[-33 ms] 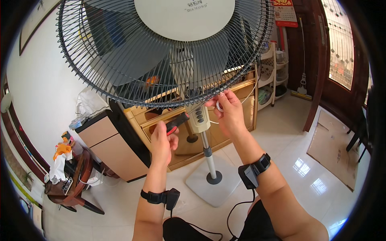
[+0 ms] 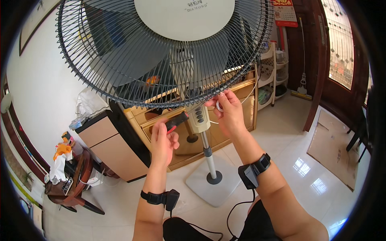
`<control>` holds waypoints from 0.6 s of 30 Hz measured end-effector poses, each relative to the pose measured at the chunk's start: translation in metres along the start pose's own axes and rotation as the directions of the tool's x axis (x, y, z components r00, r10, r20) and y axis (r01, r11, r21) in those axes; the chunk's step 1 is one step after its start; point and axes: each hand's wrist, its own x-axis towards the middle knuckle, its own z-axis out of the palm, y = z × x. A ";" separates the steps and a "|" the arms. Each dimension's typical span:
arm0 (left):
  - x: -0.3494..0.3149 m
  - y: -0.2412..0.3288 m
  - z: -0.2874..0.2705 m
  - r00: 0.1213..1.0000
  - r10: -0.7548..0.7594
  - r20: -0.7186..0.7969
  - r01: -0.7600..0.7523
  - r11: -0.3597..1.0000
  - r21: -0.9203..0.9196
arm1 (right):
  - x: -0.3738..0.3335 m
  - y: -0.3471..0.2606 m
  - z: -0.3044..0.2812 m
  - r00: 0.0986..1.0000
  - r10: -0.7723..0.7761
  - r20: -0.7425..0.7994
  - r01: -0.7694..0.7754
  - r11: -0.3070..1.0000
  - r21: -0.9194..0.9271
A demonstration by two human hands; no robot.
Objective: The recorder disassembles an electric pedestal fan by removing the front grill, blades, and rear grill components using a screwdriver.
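The fan's grille (image 2: 132,103) is dark, ribbed wire with a slight sheen; its round cap (image 2: 185,22) is smooth, pale matt plastic. The pole (image 2: 205,139) looks like shiny metal, the base (image 2: 209,197) smooth and satiny. The black-and-red tool (image 2: 177,120) appears matt plastic. The floor (image 2: 281,144) is glossy tile, the brown sheet (image 2: 331,148) dull cardboard, the bag (image 2: 90,102) crinkled, thin plastic.

Dark grey fan guard (image 2: 177,52), seemingly black-and-red tool (image 2: 177,120)
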 end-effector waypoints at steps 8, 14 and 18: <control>-0.003 -0.003 0.004 0.933 0.359 0.008 -0.359 0.932 0.052 | -0.001 -0.001 0.001 0.999 0.016 -0.035 -0.016 1.000 -0.010; -0.006 0.003 0.023 0.974 0.196 -0.111 -0.206 0.974 -0.090 | -0.001 -0.001 0.000 1.000 0.005 -0.020 -0.006 1.000 -0.028; -0.005 -0.006 0.016 0.914 0.406 -0.009 -0.406 0.913 -0.048 | -0.001 -0.001 0.000 1.000 0.005 -0.015 -0.005 1.000 -0.009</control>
